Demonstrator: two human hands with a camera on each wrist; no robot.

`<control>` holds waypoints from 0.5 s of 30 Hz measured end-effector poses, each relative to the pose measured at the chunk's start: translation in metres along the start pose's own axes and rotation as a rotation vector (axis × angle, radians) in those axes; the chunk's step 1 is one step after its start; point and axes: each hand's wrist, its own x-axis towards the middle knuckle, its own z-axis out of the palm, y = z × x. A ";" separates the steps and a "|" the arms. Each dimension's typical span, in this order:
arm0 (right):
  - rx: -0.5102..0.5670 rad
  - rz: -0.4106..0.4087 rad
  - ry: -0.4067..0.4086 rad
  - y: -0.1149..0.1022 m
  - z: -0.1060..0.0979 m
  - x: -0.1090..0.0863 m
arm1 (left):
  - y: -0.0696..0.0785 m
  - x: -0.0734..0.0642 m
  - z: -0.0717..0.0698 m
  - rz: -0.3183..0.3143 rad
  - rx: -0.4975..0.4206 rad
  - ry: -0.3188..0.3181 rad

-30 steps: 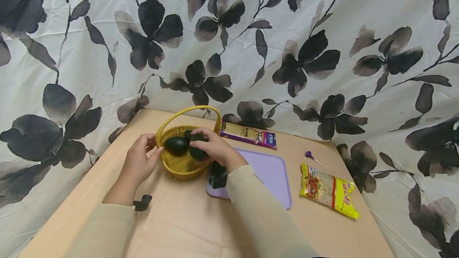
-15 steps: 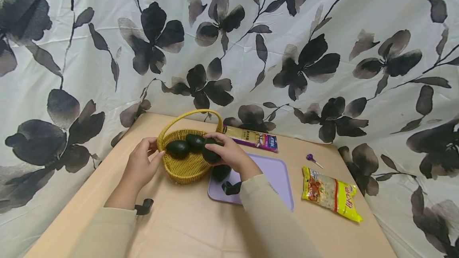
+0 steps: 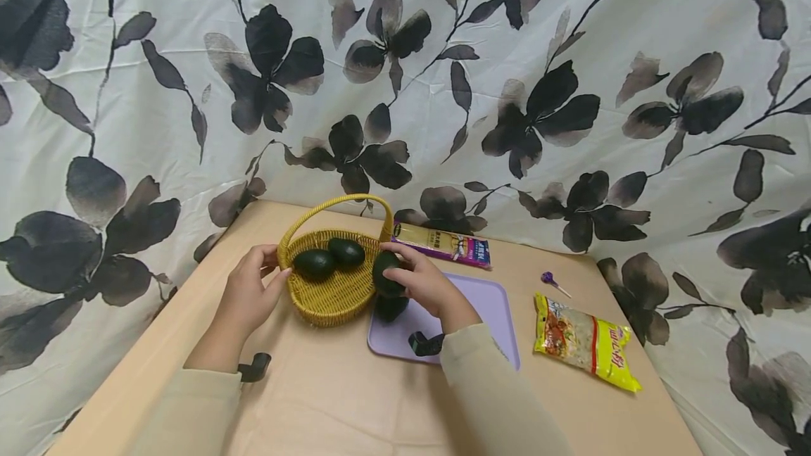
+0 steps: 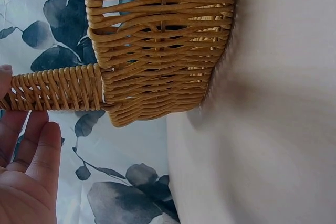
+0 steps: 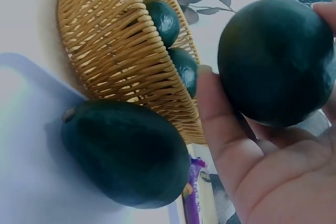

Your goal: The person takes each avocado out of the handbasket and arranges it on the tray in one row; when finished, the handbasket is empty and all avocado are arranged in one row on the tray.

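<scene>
A yellow wicker basket (image 3: 332,312) holds two dark green avocados, one at the left (image 3: 315,264) and one behind it (image 3: 346,252). My left hand (image 3: 250,290) pinches the base of the basket's handle (image 4: 58,88) between thumb and fingers. Just outside the basket's right rim, my right hand (image 3: 431,290) grips another avocado (image 5: 275,61), fingers and thumb around its sides. Below that one, a further avocado (image 5: 126,153) lies on its side on the lilac tray (image 3: 491,322), against the basket wall; the held fruit partly hides it in the head view.
A purple-and-gold pasta packet (image 3: 440,241) lies behind the tray. To the right are a purple lollipop (image 3: 550,279) and a yellow food bag (image 3: 586,343). Floral cloth (image 3: 443,90) hangs at the table's back edge.
My right hand has moved right, carrying its avocado from inside the basket out past the rim to over the tray. My left hand has kept its hold on the handle.
</scene>
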 end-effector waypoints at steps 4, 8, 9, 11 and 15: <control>0.010 -0.045 0.046 0.005 -0.001 -0.003 | 0.000 0.000 0.000 0.001 -0.003 -0.002; 0.016 -0.066 0.095 0.010 -0.003 -0.008 | 0.000 0.000 0.000 0.003 -0.004 -0.004; 0.020 -0.071 0.104 0.011 -0.004 -0.009 | 0.000 0.000 0.000 0.003 -0.004 -0.004; 0.044 -0.078 0.120 0.014 -0.005 -0.010 | 0.001 0.000 0.000 0.003 -0.002 -0.002; 0.092 -0.074 0.143 0.018 -0.008 -0.015 | 0.002 -0.001 0.000 0.001 0.001 0.004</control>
